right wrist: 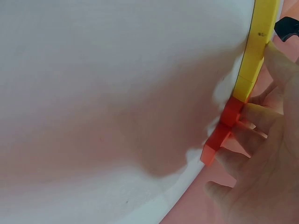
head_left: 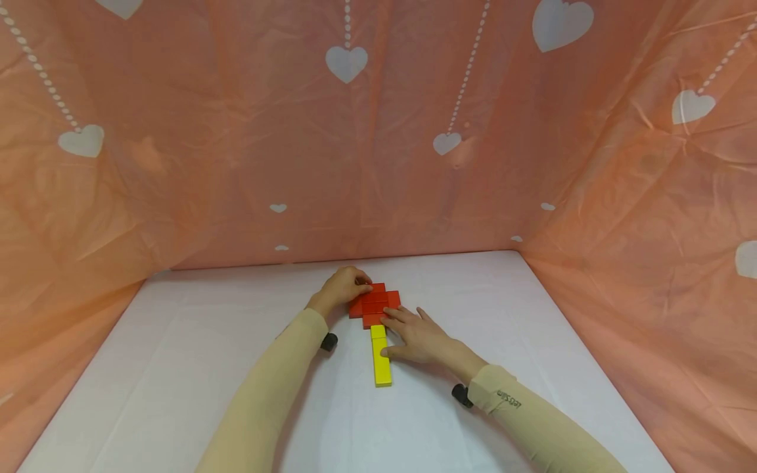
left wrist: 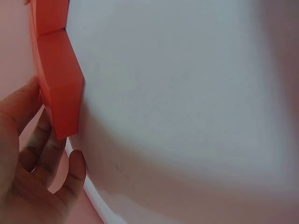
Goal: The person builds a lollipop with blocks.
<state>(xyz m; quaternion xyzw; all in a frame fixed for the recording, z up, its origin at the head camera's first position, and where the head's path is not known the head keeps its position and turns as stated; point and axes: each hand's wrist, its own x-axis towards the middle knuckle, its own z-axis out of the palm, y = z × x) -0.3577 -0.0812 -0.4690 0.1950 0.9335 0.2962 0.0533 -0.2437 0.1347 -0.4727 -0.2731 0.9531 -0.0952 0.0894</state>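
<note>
Several flat red blocks (head_left: 375, 297) lie together in a stepped cluster on the white table. A small yellow block (head_left: 378, 332) and a long yellow block (head_left: 382, 374) run in line from its near side. My left hand (head_left: 342, 288) curls its thumb and fingers about the far left part of the cluster. In the left wrist view, its thumb and index finger grip the end of a red block (left wrist: 60, 84). My right hand (head_left: 421, 336) is spread low on the other side, fingertips at the red blocks' right edge and thumb against the long yellow block (right wrist: 259, 42).
The table (head_left: 195, 368) has a white cover. Pink curtains (head_left: 390, 197) with white hearts stand behind it and along both sides. A black wrist device (head_left: 329, 341) sits under the left wrist, another black device (head_left: 462, 395) under the right.
</note>
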